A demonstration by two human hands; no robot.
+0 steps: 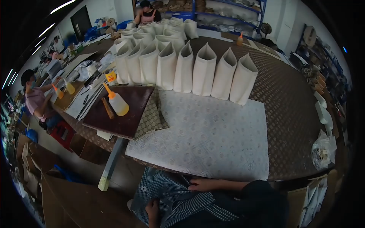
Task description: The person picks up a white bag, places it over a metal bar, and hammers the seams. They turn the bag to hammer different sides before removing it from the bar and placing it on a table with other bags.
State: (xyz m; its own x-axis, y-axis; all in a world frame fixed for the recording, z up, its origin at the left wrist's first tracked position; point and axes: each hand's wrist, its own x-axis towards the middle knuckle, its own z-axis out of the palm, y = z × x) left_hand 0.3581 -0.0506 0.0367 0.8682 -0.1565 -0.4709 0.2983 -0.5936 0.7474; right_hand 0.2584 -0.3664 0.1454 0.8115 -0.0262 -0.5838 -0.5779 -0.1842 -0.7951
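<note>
A dark checked apron (173, 193) with a flower print lies bunched across my lap, below the table's front edge. My right hand (200, 185) reaches in from the right, its fingers curled against the apron cloth. Lower and to the left, my left hand (152, 209) has its fingers closed on a fold of the same apron; some fingertips are hidden. Ahead of both hands is a pale patterned sheet (213, 136) on the table. Several cream, open-topped bags (204, 72) stand upright in rows behind it.
A glue bottle (118, 103) with an orange nozzle and a wooden-handled tool (107, 108) rest on a dark red board (95, 117). A yellow can (110, 75) stands behind. A grey bar (113, 163) juts toward me. One person (38, 98) sits left; another (147, 14) is behind the bags.
</note>
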